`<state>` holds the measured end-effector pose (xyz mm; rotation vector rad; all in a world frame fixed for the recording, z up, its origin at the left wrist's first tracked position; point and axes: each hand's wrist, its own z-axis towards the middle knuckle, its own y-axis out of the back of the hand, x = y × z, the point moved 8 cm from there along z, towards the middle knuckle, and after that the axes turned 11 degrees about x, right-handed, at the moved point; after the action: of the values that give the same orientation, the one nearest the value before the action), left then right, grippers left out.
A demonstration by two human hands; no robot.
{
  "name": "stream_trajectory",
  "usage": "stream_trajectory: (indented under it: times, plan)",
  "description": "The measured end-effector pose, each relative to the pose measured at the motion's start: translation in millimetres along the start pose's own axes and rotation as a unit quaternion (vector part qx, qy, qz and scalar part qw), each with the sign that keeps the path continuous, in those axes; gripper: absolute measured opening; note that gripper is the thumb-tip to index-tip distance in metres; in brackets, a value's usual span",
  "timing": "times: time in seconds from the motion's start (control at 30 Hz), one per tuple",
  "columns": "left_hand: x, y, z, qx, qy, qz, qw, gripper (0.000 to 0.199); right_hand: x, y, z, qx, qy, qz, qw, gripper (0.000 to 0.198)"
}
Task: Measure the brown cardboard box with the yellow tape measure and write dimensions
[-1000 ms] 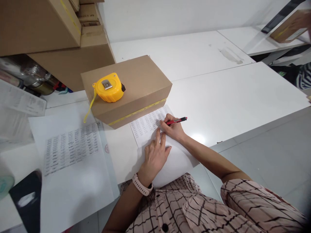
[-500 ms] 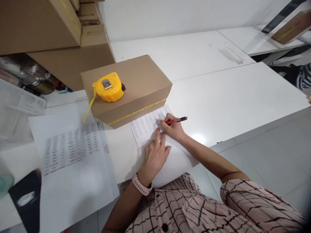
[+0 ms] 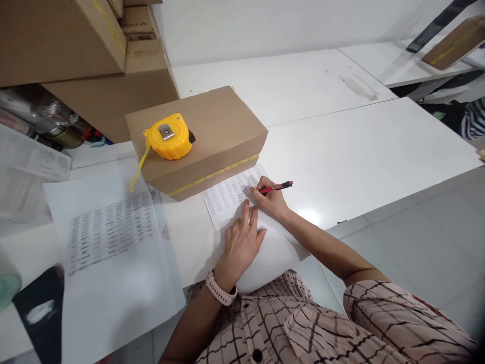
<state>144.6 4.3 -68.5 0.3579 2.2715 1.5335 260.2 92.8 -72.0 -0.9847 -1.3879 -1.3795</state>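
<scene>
My right hand (image 3: 271, 201) is closed round a red and black pen (image 3: 278, 186), its tip down at the written sheet. Rows of small handwriting cover the upper part of this paper (image 3: 265, 253), whose near end curls over the table edge. My left hand (image 3: 242, 240) lies flat on the same sheet, fingers stretched out, just left of the right hand. Behind the sheet stands a closed cardboard box (image 3: 212, 119) with yellow tape along its side. A yellow tape measure (image 3: 170, 136) with a wrist strap rests on top of the box.
To the left lies another sheet with written rows (image 3: 121, 283), partly over the table edge. Stacked cardboard boxes (image 3: 113, 101) rise at the back left. A black flat item (image 3: 41, 313) sits at lower left. Far right, another box (image 3: 452, 45) stands on a further white table (image 3: 386, 60).
</scene>
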Motion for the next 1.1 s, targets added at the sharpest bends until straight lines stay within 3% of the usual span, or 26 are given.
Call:
stream_trajectory:
  times: [1.1]
  plan:
    - [0.0,1.2,-0.1,-0.004,-0.006,-0.005,1.000,0.058,0.2,3.0,-0.4,-0.016,0.004,0.005,1.000,0.028]
